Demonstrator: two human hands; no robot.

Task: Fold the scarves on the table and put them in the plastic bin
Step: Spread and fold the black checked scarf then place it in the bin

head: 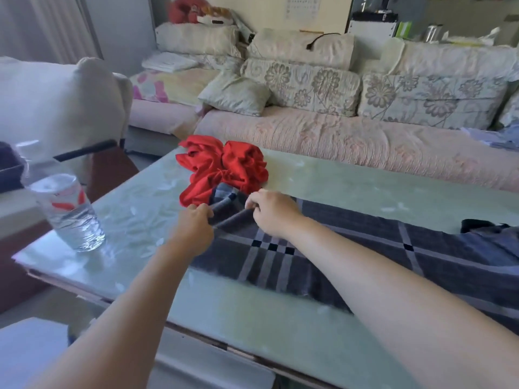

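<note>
A dark grey plaid scarf (pixel 351 248) lies stretched along the glass table (pixel 365 189), running from the middle to the right edge of the view. My left hand (pixel 193 228) pinches its left end at the near corner. My right hand (pixel 272 213) pinches the same end at the far corner. The edge between them is lifted slightly off the table. A crumpled red scarf (pixel 224 167) sits just beyond both hands, touching the plaid scarf's end. What may be the pale plastic bin (pixel 31 352) shows at the lower left, below the table.
A clear water bottle (pixel 70 211) stands on the table's left corner, close to my left arm. A dark tray (pixel 9 169) sits at the far left. A sofa with floral cushions (pixel 337 108) runs behind the table. A white chair (pixel 56 105) stands at the left.
</note>
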